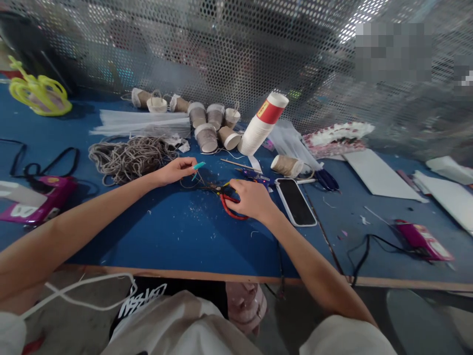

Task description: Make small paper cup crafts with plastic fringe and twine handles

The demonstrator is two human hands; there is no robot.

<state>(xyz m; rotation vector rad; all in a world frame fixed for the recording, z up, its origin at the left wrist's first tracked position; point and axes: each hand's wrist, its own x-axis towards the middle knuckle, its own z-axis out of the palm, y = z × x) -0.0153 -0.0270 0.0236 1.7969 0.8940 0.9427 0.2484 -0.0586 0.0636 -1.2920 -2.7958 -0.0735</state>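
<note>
In the head view my left hand [175, 171] pinches a thin cord [189, 187], which loops down towards the blue table [155, 241]. My right hand [253, 197] is closed around scissors with red handles [229, 213]; their dark blades point left, at the cord. Whether the blades touch the cord I cannot tell. A tangled heap of grey-brown cord [129, 158] lies just behind my left forearm. Several cord-wrapped paper cups [206, 138] stand or lie beyond my hands. A blue glue gun [260, 178] lies behind my right hand, partly hidden by it.
A tilted stack of white paper cups [256, 130] stands at the back. Right of my right hand lies a phone [296, 202]. Purple boxes with black cables sit at the left [46, 199] and right [423, 240]. A perforated metal screen [221, 54] rises behind the table.
</note>
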